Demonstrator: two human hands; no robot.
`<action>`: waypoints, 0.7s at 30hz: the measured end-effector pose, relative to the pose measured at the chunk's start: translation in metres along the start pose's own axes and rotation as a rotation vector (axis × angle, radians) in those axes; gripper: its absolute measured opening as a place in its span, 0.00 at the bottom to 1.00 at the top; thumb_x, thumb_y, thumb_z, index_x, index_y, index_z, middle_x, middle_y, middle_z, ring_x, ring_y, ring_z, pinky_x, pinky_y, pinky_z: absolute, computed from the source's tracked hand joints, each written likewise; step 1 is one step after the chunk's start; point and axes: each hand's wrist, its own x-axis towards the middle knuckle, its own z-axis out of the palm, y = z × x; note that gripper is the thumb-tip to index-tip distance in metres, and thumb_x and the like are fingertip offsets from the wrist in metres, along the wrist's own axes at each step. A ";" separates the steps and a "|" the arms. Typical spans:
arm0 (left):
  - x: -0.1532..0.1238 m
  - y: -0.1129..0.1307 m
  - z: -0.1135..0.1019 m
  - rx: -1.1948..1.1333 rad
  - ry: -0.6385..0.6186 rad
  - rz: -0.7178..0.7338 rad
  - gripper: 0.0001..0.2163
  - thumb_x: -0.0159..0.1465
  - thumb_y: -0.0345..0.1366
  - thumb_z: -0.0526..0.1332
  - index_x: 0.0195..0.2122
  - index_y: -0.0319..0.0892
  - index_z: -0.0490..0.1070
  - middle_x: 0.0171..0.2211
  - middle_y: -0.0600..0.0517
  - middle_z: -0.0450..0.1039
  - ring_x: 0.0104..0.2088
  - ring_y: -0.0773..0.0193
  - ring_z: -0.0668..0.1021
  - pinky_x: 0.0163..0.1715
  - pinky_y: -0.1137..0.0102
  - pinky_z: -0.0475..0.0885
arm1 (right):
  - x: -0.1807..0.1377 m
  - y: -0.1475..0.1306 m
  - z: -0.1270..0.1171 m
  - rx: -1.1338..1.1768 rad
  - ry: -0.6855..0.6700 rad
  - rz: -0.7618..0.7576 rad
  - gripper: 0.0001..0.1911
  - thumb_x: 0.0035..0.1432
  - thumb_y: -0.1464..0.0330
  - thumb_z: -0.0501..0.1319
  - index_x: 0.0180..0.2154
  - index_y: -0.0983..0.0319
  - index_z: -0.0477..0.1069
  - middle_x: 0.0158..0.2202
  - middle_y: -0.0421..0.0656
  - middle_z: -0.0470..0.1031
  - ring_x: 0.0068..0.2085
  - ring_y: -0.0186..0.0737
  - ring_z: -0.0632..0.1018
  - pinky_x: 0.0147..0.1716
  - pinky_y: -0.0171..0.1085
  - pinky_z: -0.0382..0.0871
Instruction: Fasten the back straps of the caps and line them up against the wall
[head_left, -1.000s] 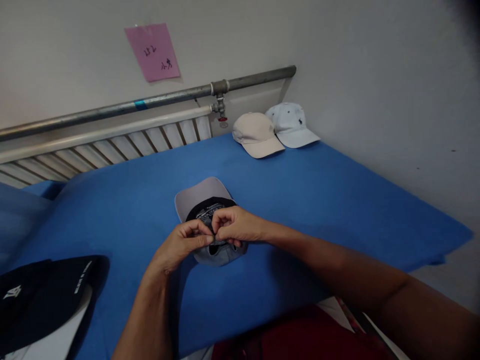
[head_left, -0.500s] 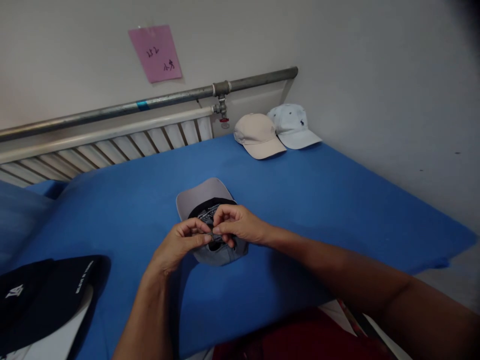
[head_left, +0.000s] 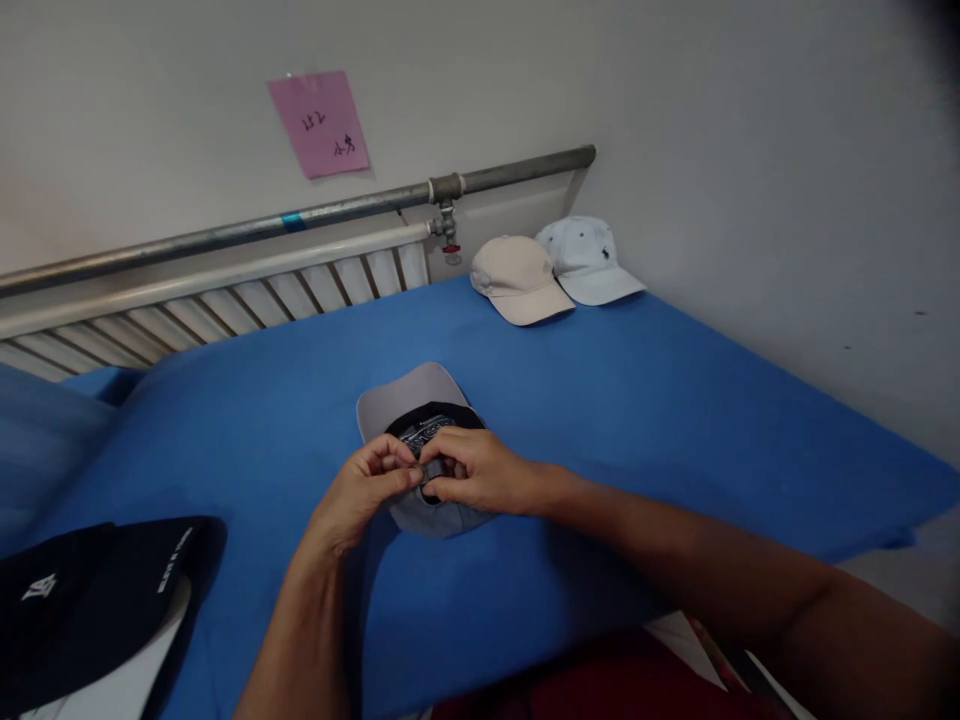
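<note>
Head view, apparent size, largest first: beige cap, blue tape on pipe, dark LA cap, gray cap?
1. Dark LA cap, cut off by frame
2. Gray cap, partly hidden
3. Beige cap
4. Blue tape

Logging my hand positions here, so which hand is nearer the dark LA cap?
Left. Your left hand is right of the dark LA cap, not touching it; your right hand is farther right. Both are at the gray cap.

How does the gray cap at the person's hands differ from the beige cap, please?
The gray cap lies inside up; the beige cap sits crown up.
The left hand and right hand touch the gray cap; neither touches the beige cap.
Both are brimmed and rest on the blue surface.
</note>
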 end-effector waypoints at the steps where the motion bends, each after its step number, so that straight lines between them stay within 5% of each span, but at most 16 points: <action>1: 0.000 -0.001 -0.001 0.006 -0.005 0.014 0.10 0.49 0.32 0.70 0.28 0.41 0.69 0.25 0.58 0.71 0.25 0.73 0.71 0.26 0.77 0.64 | 0.000 0.001 0.000 0.005 0.007 0.000 0.09 0.50 0.73 0.65 0.37 0.62 0.72 0.29 0.36 0.68 0.28 0.30 0.69 0.30 0.32 0.65; 9: -0.004 0.000 -0.004 0.210 -0.110 0.063 0.03 0.57 0.34 0.63 0.30 0.41 0.72 0.27 0.56 0.68 0.27 0.71 0.67 0.28 0.75 0.61 | -0.003 0.007 0.004 -0.014 0.070 -0.121 0.10 0.51 0.74 0.64 0.38 0.62 0.71 0.32 0.39 0.70 0.30 0.32 0.69 0.32 0.33 0.67; 14: -0.002 -0.002 -0.003 0.157 -0.094 0.004 0.09 0.55 0.39 0.67 0.27 0.40 0.70 0.25 0.57 0.66 0.26 0.71 0.66 0.28 0.75 0.61 | -0.003 0.010 0.006 -0.076 0.059 -0.249 0.10 0.53 0.74 0.61 0.40 0.62 0.70 0.33 0.40 0.70 0.33 0.33 0.70 0.35 0.35 0.68; 21: -0.002 0.000 -0.005 0.135 -0.075 0.003 0.08 0.53 0.37 0.66 0.23 0.40 0.69 0.25 0.55 0.68 0.26 0.69 0.67 0.28 0.74 0.60 | -0.002 0.010 0.002 -0.127 0.023 -0.233 0.10 0.53 0.75 0.60 0.38 0.61 0.70 0.31 0.39 0.67 0.31 0.33 0.69 0.32 0.34 0.67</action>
